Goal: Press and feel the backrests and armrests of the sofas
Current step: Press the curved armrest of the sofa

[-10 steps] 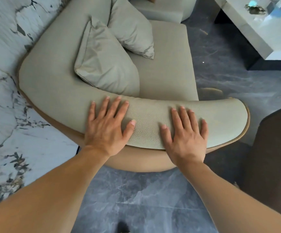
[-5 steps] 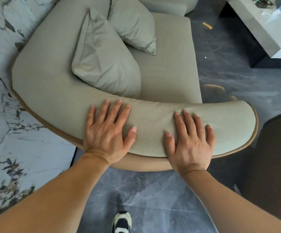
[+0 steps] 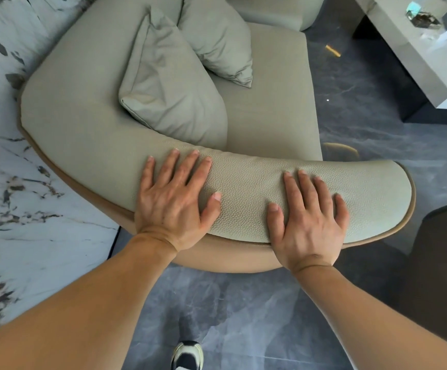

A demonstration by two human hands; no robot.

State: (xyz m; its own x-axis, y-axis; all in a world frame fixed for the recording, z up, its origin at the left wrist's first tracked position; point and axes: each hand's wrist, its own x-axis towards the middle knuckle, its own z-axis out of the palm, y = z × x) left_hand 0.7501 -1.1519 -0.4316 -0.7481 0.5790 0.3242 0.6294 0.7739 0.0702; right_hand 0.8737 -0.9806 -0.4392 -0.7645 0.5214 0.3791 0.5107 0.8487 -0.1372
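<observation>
we lay our left hand (image 3: 175,202) and right hand (image 3: 310,220) flat on the curved armrest (image 3: 246,190) of the grey-green sofa (image 3: 270,116), fingers (image 3: 173,166) spread open, gripping nothing. two cushions (image 3: 169,84) lean on the sofa's seat just beyond the armrest. a pale worktop (image 3: 404,49) stands well apart from the sofa, to its right.

No readable text, labels or numbers anywhere in view.
</observation>
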